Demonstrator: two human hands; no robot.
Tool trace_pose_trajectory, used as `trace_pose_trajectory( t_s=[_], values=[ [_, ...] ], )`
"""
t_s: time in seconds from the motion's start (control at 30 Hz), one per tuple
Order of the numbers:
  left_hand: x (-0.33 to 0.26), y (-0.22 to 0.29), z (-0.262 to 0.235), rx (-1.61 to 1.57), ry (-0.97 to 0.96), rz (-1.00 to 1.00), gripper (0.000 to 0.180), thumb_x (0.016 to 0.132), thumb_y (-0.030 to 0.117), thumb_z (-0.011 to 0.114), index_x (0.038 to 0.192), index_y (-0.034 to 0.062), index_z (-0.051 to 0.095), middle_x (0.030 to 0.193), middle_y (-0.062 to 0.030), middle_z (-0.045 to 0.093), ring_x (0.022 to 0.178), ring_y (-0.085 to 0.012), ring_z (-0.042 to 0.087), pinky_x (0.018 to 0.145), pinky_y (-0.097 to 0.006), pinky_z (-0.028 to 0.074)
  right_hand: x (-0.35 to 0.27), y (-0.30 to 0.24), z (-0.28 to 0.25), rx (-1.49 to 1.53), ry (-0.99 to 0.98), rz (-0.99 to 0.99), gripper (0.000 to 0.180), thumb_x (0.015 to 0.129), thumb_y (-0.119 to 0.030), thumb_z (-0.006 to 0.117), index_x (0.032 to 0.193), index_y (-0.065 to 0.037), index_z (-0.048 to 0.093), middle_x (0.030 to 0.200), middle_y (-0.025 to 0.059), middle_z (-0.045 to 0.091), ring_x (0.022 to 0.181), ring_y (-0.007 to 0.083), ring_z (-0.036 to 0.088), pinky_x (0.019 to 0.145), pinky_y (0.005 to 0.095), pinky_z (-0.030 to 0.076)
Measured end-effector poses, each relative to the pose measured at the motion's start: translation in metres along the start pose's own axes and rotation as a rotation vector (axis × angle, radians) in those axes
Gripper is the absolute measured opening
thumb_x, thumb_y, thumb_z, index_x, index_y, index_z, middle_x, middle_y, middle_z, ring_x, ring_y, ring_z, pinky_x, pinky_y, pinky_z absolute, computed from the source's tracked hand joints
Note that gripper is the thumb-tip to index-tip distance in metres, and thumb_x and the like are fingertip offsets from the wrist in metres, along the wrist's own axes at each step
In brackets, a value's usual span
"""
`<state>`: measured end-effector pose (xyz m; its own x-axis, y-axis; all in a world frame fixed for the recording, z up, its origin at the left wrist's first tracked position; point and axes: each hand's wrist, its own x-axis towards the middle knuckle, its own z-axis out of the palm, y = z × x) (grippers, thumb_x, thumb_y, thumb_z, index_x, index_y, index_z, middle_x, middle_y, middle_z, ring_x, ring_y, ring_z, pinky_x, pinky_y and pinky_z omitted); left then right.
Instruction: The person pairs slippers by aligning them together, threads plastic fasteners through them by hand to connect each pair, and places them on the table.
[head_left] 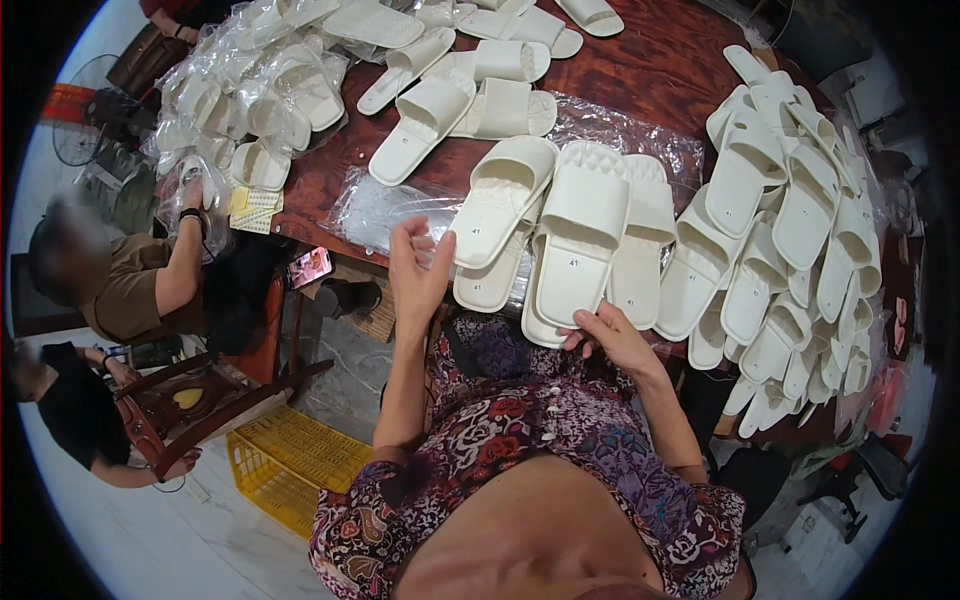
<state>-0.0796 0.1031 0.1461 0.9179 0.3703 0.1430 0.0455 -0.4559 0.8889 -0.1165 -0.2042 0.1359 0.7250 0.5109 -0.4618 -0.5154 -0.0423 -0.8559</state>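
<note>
Several white slide slippers lie at the table's near edge in front of me. My left hand (420, 268) is open, its fingers spread and thumb close beside the heel of a white slipper (490, 225); I cannot tell if they touch. That slipper overlaps another one (488, 285) beneath it. My right hand (612, 338) pinches the heel end of the middle slipper (578, 240), thumb on top and some fingers underneath. Under this slipper part of another shows. To its right lies one more slipper (642, 265).
Loose slippers are heaped on the right of the reddish wooden table (655, 85). Plastic-wrapped slippers (265, 95) pile up at the far left. Clear plastic bags (385, 210) lie behind my left hand. Two people sit at left, near a yellow crate (290, 450) and a wooden chair (190, 415).
</note>
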Motion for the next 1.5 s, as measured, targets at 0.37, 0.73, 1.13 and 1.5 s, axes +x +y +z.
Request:
trace_pose_trajectory(
  t_s=[0.37, 0.73, 1.13, 1.5],
  values=[
    [0.123, 0.077, 0.088, 0.156, -0.499, 0.545, 0.048, 0.089, 0.031, 0.071, 0.125, -0.0012, 0.065, 0.119, -0.0226, 0.068, 0.113, -0.0416, 0.06, 0.1, -0.047, 0.047, 0.005, 0.012, -0.004, -0.069, -0.034, 0.008, 0.032, 0.106, -0.027, 0.051, 0.119, 0.001, 0.061, 0.102, 0.0088, 0.071, 0.083, 0.0136, 0.069, 0.064, 0.0239, 0.053],
    [0.133, 0.071, 0.132, 0.176, -0.685, 0.489, 0.035, 0.085, 0.035, 0.072, 0.102, 0.004, 0.074, 0.088, -0.0156, 0.074, 0.08, -0.0312, 0.071, 0.073, -0.041, 0.053, 0.0, 0.001, -0.008, -0.235, -0.046, 0.006, 0.037, 0.105, -0.035, 0.055, 0.103, 0.0, 0.068, 0.091, 0.0064, 0.073, 0.08, 0.0126, 0.069, 0.066, 0.025, 0.052],
    [0.125, 0.077, 0.131, 0.066, -0.45, 0.502, 0.023, 0.087, 0.029, 0.071, 0.097, 0.0101, 0.08, 0.088, -0.0186, 0.07, 0.084, -0.0348, 0.068, 0.077, -0.045, 0.052, -0.008, -0.113, -0.029, -0.745, 0.373, -0.43, 0.025, 0.094, -0.026, 0.065, 0.097, -0.001, 0.071, 0.08, 0.0084, 0.07, 0.073, 0.0158, 0.066, 0.066, 0.0311, 0.052],
    [0.104, 0.087, 0.119, 0.189, -0.421, 0.74, 0.023, 0.085, 0.012, 0.068, 0.106, 0.011, 0.077, 0.081, -0.0142, 0.061, 0.085, -0.0334, 0.062, 0.075, -0.045, 0.049, 0.107, -0.126, -0.018, -0.646, 0.637, -0.783, 0.014, 0.093, -0.013, 0.066, 0.101, -0.002, 0.065, 0.091, 0.0142, 0.07, 0.075, 0.0265, 0.069, 0.069, 0.0356, 0.054]
  ],
)
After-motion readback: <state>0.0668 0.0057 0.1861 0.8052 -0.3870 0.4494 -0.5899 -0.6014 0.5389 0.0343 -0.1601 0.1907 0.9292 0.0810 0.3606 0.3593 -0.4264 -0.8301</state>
